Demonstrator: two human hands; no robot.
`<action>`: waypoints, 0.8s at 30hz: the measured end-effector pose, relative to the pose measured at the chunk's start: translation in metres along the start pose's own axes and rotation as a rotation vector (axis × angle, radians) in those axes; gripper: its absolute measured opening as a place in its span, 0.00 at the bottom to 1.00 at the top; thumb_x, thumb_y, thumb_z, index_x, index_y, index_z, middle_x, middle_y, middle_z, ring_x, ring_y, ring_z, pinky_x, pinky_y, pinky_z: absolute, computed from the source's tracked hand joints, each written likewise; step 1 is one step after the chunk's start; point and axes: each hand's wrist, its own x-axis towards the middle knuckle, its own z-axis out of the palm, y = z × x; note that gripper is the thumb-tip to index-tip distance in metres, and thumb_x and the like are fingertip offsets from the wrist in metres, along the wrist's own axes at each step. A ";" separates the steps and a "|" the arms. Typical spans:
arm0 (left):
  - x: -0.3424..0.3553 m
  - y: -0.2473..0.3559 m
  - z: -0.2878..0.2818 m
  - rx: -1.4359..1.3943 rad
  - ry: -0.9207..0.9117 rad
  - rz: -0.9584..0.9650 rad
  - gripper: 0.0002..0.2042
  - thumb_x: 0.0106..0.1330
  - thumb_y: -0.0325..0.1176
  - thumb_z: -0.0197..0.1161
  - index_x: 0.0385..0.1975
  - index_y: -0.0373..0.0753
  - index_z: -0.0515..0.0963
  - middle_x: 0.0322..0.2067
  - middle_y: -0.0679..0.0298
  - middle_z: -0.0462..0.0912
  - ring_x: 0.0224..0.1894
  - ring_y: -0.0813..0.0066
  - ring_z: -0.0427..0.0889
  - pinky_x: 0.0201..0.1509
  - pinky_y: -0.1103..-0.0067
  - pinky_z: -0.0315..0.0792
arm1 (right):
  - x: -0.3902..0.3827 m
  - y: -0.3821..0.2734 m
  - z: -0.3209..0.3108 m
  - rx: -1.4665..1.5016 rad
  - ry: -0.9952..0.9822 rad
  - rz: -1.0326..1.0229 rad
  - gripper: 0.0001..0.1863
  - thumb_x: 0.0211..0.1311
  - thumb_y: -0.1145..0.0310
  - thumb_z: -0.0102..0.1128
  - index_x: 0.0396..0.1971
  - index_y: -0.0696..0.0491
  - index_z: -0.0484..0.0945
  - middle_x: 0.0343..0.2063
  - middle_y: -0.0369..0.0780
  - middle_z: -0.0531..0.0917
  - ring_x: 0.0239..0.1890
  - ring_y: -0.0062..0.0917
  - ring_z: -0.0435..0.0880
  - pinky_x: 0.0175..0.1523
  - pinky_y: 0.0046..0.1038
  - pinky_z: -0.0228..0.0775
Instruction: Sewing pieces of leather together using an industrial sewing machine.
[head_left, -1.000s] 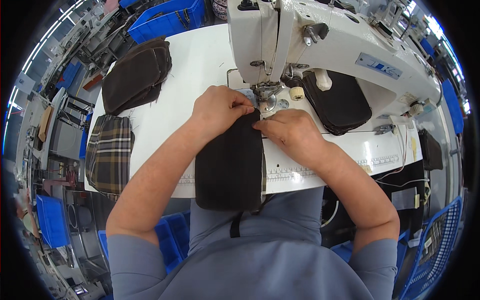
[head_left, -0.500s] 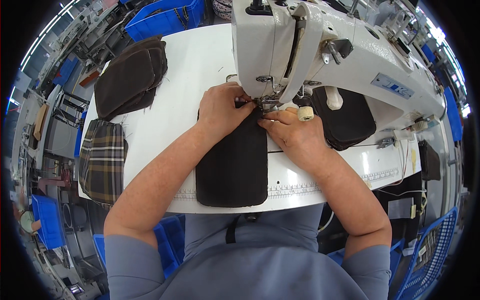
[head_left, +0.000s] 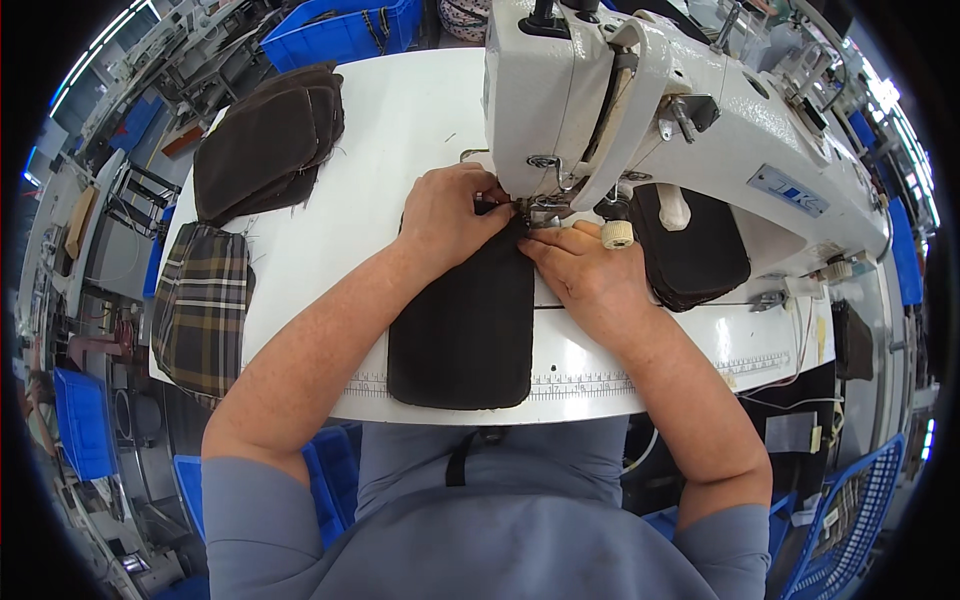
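Note:
A dark brown, round-cornered fabric panel lies lengthwise on the white sewing table, its far end at the presser foot of a white sewing machine. My left hand pinches the panel's far edge between thumb and fingers, just left of the foot. On the other side, my right hand rests with its fingertips together on the panel's right edge, close to the foot. Its fingers lie stretched out and flat. The needle point is hidden behind the machine's parts.
Stacked dark panels sit at the table's far left, with plaid fabric pieces nearer me. Another dark stack lies under the machine arm. A printed ruler runs along the front edge. Beyond the table stands a blue crate.
The view has shifted slightly. Both hands keep nearly the same places on the panel beside the presser foot, and the panel has barely moved.

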 end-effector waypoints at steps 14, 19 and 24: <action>-0.001 -0.003 0.006 -0.071 0.055 0.009 0.09 0.57 0.36 0.74 0.32 0.39 0.89 0.34 0.63 0.89 0.34 0.61 0.88 0.42 0.70 0.82 | 0.001 -0.001 -0.001 -0.039 0.012 0.007 0.12 0.57 0.69 0.70 0.42 0.45 0.90 0.43 0.29 0.91 0.37 0.21 0.87 0.31 0.27 0.80; -0.001 0.002 0.003 -0.024 0.039 -0.021 0.09 0.57 0.36 0.74 0.33 0.39 0.89 0.33 0.63 0.89 0.34 0.62 0.88 0.41 0.70 0.81 | -0.001 -0.003 0.000 -0.027 0.000 0.036 0.14 0.56 0.70 0.62 0.42 0.48 0.89 0.43 0.28 0.89 0.34 0.27 0.88 0.36 0.32 0.80; 0.002 0.000 0.002 0.005 0.039 -0.016 0.10 0.56 0.36 0.74 0.34 0.39 0.89 0.32 0.63 0.89 0.34 0.62 0.88 0.41 0.70 0.81 | -0.001 -0.001 0.001 -0.057 -0.040 0.025 0.12 0.58 0.70 0.67 0.42 0.46 0.90 0.44 0.28 0.89 0.40 0.21 0.89 0.32 0.29 0.80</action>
